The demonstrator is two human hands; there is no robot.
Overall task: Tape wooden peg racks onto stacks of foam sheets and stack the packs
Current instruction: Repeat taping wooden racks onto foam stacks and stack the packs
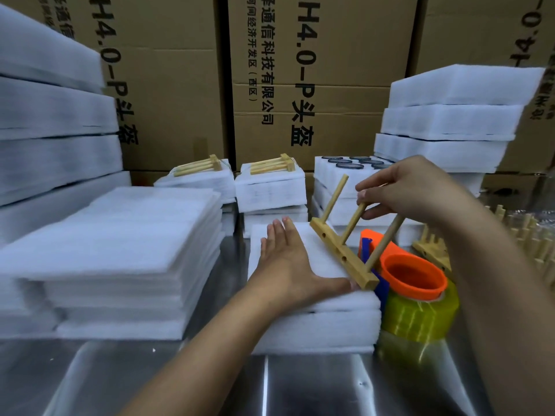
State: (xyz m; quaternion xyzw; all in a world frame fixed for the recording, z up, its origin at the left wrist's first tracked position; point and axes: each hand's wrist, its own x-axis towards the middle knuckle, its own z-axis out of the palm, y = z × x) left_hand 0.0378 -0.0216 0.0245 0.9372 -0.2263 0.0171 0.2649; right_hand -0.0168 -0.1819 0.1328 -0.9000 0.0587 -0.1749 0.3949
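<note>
Head view: shiny steel table [210, 385], wall of printed cardboard boxes [330, 85] behind, tall white foam piles [60, 115] left and right. On a small foam stack [315, 322] at table centre the left hand [285, 262] lies flat, fingers straight. The right hand [411, 187] pinches the middle peg of a wooden peg rack [342, 253] over the stack's right edge; base bar runs far-left to near-right, three pegs point up and rightward. Just beside the stack, a tape roll [420, 313]

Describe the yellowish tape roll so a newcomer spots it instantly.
On the shiny steel table, find the white foam stack under the left hand. Just right of it stands a yellowish transparent tape roll. Only it has a bright orange core.
</note>
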